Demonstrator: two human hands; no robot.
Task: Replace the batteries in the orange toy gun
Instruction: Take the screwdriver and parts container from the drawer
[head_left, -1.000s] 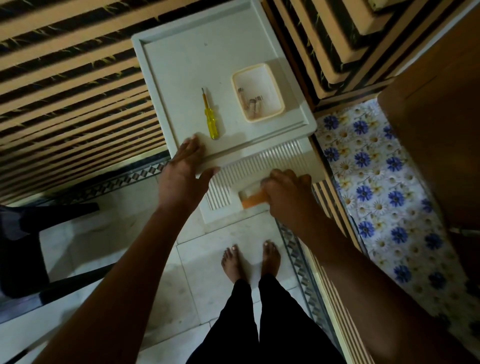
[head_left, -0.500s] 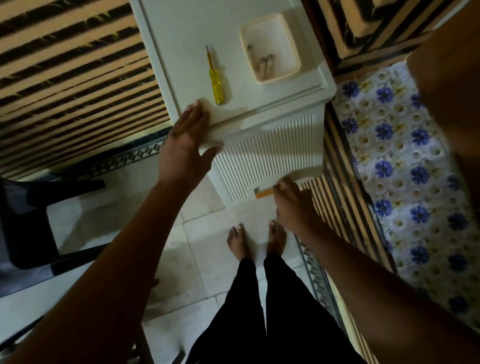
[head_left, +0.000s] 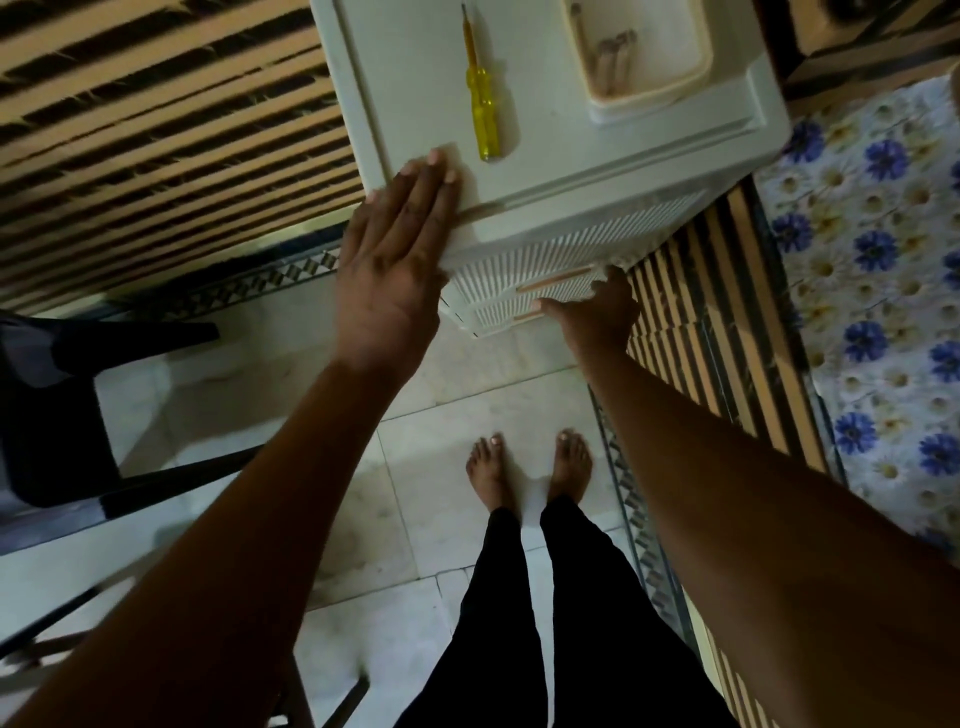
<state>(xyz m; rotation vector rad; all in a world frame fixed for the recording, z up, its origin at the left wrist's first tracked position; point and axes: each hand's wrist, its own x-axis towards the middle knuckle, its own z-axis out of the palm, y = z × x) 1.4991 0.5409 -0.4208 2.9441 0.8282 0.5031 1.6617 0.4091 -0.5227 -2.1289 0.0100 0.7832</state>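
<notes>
- Head view: left hand (head_left: 395, 260) lies flat, fingers straight, on the white drawer cabinet's (head_left: 597, 171) top corner.
- Right hand (head_left: 597, 306) reaches a lower drawer front; its grip cannot be told.
- Screwdriver (head_left: 483, 104) and tray (head_left: 644, 57) of batteries (head_left: 613, 57) sit on top.
- Toy gun is out of sight.

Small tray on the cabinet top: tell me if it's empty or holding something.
Not empty. The small tray holds a few batteries lying together inside its rim.

Home room, marble tile floor (head_left: 457, 395), floral bedsheet (head_left: 878, 270), plastic drawer cabinet (head_left: 597, 171)
</notes>
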